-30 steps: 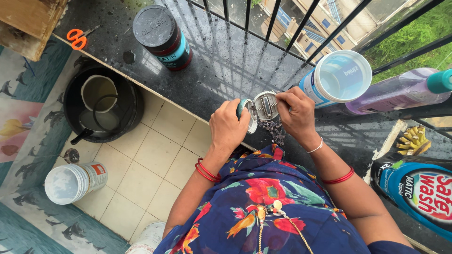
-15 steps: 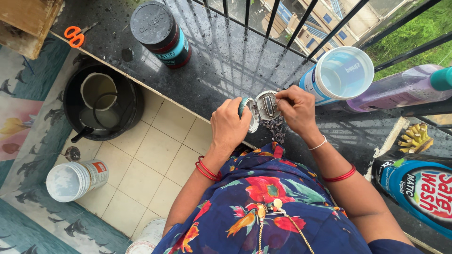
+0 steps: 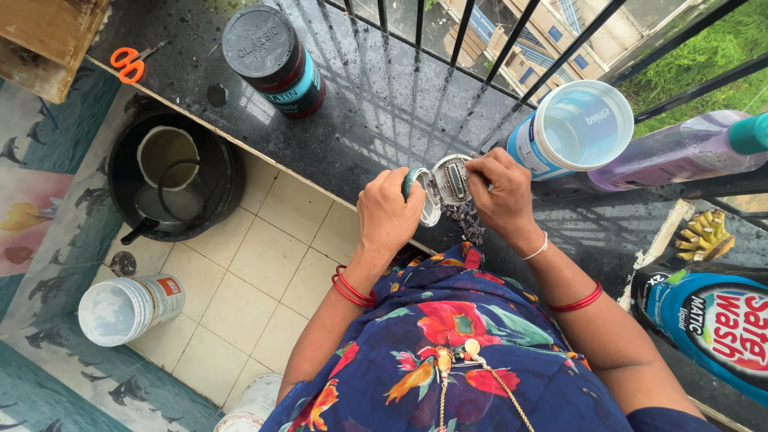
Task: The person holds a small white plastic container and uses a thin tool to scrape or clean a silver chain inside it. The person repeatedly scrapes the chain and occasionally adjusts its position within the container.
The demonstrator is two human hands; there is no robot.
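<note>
While the left hand point(image 3: 390, 214) grips the small round tin point(image 3: 436, 190) and the right hand point(image 3: 502, 196) fingers pinch its open lid above the counter point(image 3: 360, 128) edge, a slip could drop it floorward

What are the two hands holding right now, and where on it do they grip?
A small round tin: the left hand wraps its body, and the right hand pinches the rim of its open hinged lid.

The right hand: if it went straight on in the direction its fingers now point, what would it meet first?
The right hand points toward the left hand. It would first meet the small round metal lid at its fingertips, then the left hand just beyond. Depth between them is hard to judge.
</note>
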